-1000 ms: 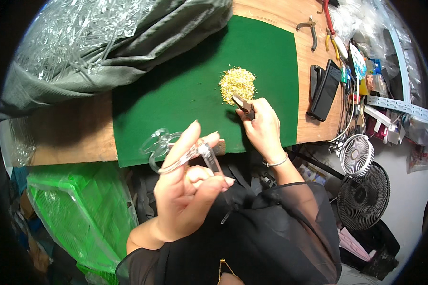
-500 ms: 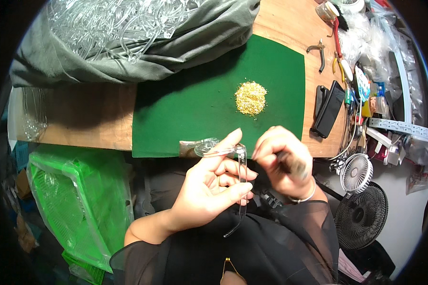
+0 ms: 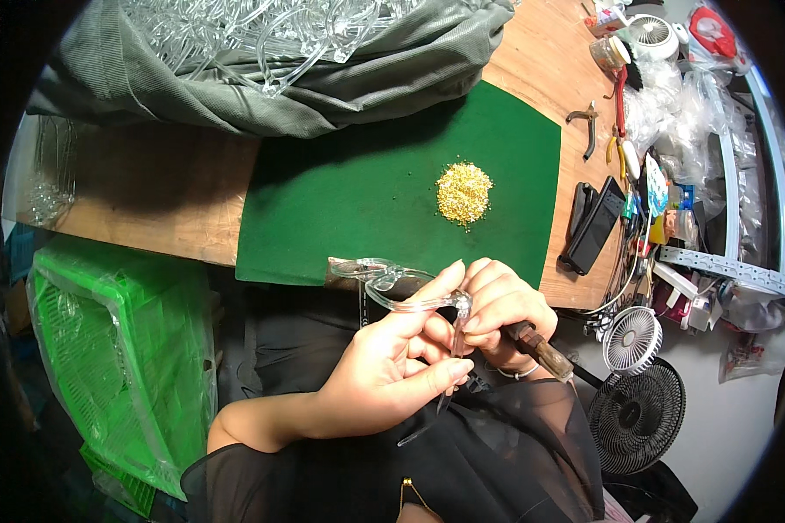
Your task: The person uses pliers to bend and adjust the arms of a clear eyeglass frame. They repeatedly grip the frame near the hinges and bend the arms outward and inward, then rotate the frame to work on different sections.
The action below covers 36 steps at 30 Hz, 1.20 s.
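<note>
My left hand [image 3: 388, 370] is closed on a clear plastic eyeglass frame [image 3: 403, 306], pinching it near the hinge corner, with one temple pointing down towards my lap. Close against that corner, the fingertips of my right hand [image 3: 501, 309] press at the hinge. Tucked in the right palm is a worn, brownish hand tool [image 3: 545, 353], its stub end sticking out to the lower right; its working tip is hidden by the fingers. A heap of tiny gold-coloured metal parts [image 3: 463, 193] lies on the green mat [image 3: 349, 200] beyond my hands.
A grey cloth-lined container [image 3: 323, 105] full of clear frames stands at the far left. On the right lie pliers [image 3: 590, 131], a black phone [image 3: 595, 227], cables and plastic bags. Two fans [image 3: 633, 405] are at the lower right; a green plastic crate [image 3: 113, 349] sits left.
My right hand has moved left and closed in on the frame's hinge, meeting the left hand. The frame has turned slightly, and the view has shifted a little.
</note>
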### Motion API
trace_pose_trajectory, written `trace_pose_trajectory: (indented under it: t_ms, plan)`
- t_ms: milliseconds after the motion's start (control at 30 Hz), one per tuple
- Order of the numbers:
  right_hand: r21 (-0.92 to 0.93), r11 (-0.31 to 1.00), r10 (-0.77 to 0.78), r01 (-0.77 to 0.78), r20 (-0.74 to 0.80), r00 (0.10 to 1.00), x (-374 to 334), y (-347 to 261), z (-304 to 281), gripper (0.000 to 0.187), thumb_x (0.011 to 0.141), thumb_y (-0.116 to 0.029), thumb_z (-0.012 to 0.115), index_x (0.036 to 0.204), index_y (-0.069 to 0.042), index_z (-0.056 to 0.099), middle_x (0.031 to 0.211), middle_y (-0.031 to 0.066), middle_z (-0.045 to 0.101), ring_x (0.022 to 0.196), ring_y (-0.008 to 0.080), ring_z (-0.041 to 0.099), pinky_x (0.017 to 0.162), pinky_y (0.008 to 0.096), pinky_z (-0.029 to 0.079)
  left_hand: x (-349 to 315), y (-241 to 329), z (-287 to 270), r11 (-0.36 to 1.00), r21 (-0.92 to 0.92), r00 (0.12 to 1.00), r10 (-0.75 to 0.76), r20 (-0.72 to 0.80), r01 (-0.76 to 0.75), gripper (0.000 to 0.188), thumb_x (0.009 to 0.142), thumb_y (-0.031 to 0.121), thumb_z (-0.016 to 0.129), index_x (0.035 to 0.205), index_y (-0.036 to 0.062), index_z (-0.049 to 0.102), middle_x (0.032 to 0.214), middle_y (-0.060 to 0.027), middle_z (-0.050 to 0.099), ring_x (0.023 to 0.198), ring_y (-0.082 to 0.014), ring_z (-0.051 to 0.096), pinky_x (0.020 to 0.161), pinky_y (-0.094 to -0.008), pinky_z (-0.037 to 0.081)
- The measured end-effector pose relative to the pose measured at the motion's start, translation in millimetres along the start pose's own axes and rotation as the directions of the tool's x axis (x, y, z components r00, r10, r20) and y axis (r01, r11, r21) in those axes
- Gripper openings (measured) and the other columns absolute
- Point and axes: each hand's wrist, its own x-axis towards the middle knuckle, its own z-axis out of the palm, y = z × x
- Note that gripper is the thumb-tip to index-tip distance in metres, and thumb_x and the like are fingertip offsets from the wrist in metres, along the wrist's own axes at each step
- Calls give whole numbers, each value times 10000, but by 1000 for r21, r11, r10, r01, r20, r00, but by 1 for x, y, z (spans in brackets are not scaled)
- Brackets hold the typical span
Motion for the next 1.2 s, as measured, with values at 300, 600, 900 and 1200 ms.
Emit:
trace_pose_trajectory:
  t_ms: [300, 600, 900, 1200]
  plan:
    - [7, 999, 49, -49, 23, 999, -1, -6, -3, 121, 753, -96, 742, 784, -32, 643, 733, 59, 627, 654, 203, 574, 621, 317, 452, -1, 1, 3, 995, 93, 1000, -26, -7, 27, 782, 832, -111, 565, 1457, 23, 113, 958, -93, 557, 848, -140, 608, 764, -257, 520]
    - [28, 999, 40, -41, 56, 998, -4, -5, -8, 141, 743, -97, 750, 803, -31, 641, 744, 66, 629, 656, 205, 568, 613, 313, 448, -1, 3, 6, 995, 57, 997, -78, -24, 79, 798, 818, -131, 570, 1455, 21, 116, 945, -69, 522, 821, -121, 593, 795, -265, 524]
    - [91, 992, 82, -88, 69, 994, -6, -6, -8, 146, 755, -92, 741, 815, -19, 630, 759, 78, 631, 659, 208, 569, 611, 308, 449, -1, 6, 6, 994, 44, 995, -99, -1, 99, 802, 814, -130, 577, 1453, 13, 114, 956, -83, 529, 838, -141, 607, 772, -267, 530]
    - [262, 932, 234, -252, 98, 967, -7, -12, -7, 120, 800, -19, 685, 888, -13, 604, 802, 99, 612, 701, 186, 566, 654, 293, 447, 0, 3, -2, 994, -19, 992, -107, 62, 108, 809, 811, -121, 588, 1451, 14, 113, 987, -108, 552, 839, -173, 620, 734, -283, 538]
